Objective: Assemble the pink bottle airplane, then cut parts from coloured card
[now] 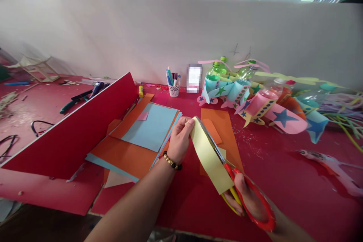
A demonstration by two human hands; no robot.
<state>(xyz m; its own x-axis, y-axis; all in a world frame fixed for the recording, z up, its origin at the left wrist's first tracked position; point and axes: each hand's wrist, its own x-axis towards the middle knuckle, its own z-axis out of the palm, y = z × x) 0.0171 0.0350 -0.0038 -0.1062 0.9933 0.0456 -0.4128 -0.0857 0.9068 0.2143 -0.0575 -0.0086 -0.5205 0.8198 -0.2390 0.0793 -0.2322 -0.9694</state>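
My left hand [181, 132], with a beaded bracelet on its wrist, pinches the far end of a pale yellow paper strip [211, 159]. Fingers of my right hand [246, 193] are wrapped through the red and yellow handles of a pair of scissors [256, 206]. The blades lie along the strip's right edge, partly hidden behind it, and the near end of the strip hangs over the handles. Beneath them, orange paper sheets [227, 124] lie on the red table [187, 204]. Left of my left hand is a stack with light blue paper [150, 128] on top.
A red board [76, 132] stands on edge at left, with pliers [73, 102] behind it. At the back are a pen cup [174, 90] and a phone [194, 78]. Decorated bottle airplanes [272, 109] crowd the right, with a glue gun [331, 166] in front.
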